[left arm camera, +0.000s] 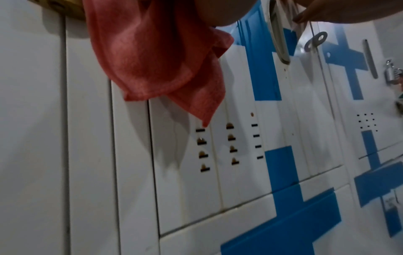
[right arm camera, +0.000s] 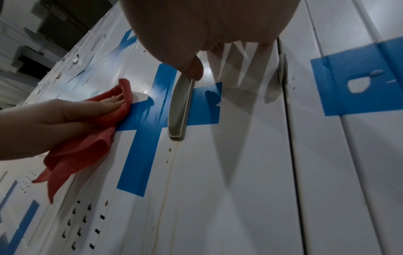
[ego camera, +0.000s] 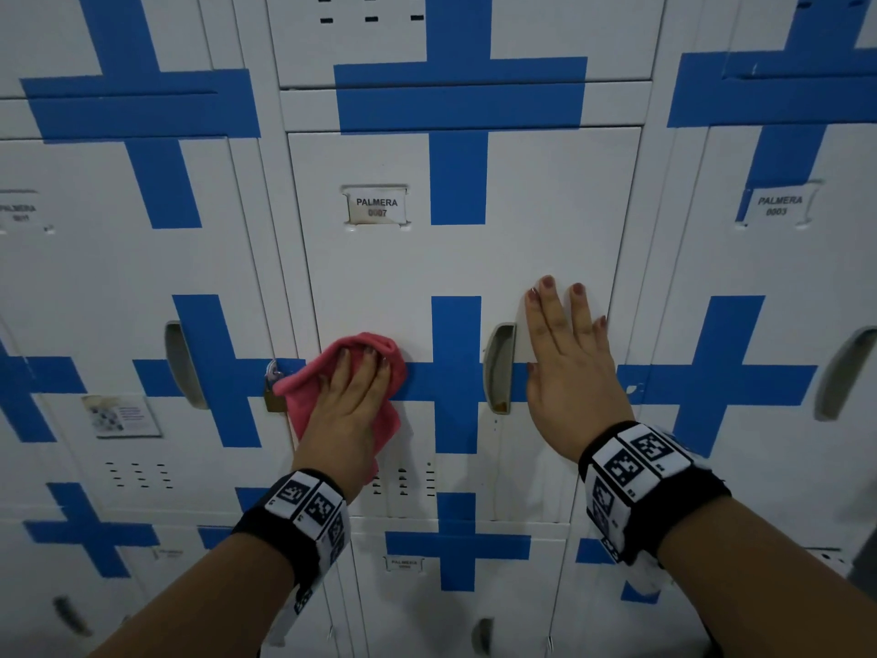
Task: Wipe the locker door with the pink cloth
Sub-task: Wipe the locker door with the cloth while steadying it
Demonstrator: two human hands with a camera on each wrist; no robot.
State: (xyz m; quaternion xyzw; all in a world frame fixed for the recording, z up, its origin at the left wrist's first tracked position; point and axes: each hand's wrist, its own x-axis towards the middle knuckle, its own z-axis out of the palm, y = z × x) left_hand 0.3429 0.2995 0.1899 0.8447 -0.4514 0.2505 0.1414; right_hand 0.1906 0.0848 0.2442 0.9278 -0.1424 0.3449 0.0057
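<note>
Left hand [ego camera: 353,396]: fingers nearly straight, pressing the pink cloth [ego camera: 303,396] flat on the door [ego camera: 451,258], at its left edge, level with the blue cross's bar. Cloth bunched, its tail hanging below the palm toward the vent slots [ego camera: 403,482].
Right hand [ego camera: 569,368]: fingers spread straight, flat on the door, holding nothing, right of the handle [ego camera: 498,368].
Unwiped panel probably lies mostly above and to the right of the cloth; the left hand is nearer.
Padlock [ego camera: 274,389]: just left of the cloth.
Label [ego camera: 377,207]: "PALMERA 0007". Right neighbour: "PALMERA 0003".
</note>
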